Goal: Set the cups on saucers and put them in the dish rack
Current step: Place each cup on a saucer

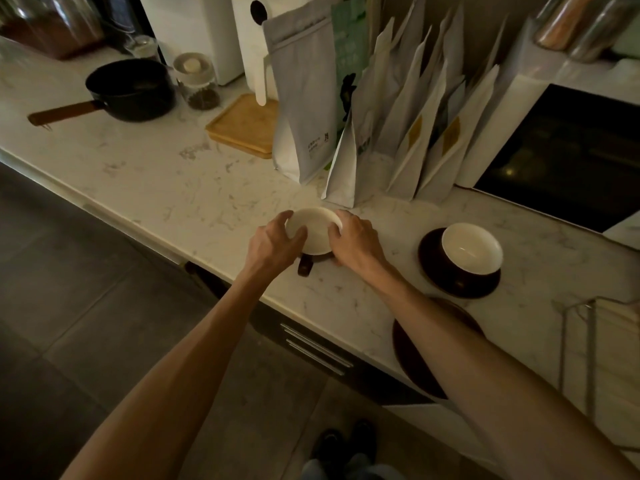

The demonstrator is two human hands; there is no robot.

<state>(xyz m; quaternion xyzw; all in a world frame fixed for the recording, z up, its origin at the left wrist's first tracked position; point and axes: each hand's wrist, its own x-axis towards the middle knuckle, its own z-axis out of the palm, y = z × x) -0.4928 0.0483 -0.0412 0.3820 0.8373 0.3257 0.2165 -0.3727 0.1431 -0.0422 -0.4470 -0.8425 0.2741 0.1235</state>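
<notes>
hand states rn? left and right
Left hand: closed on the left rim of the cup.
Right hand: closed on the same cup's right rim.

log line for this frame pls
phase: cup pickup | both hands: left hand and right hand gripping cup on counter | second cup: on saucer | empty saucer: under right forearm
</notes>
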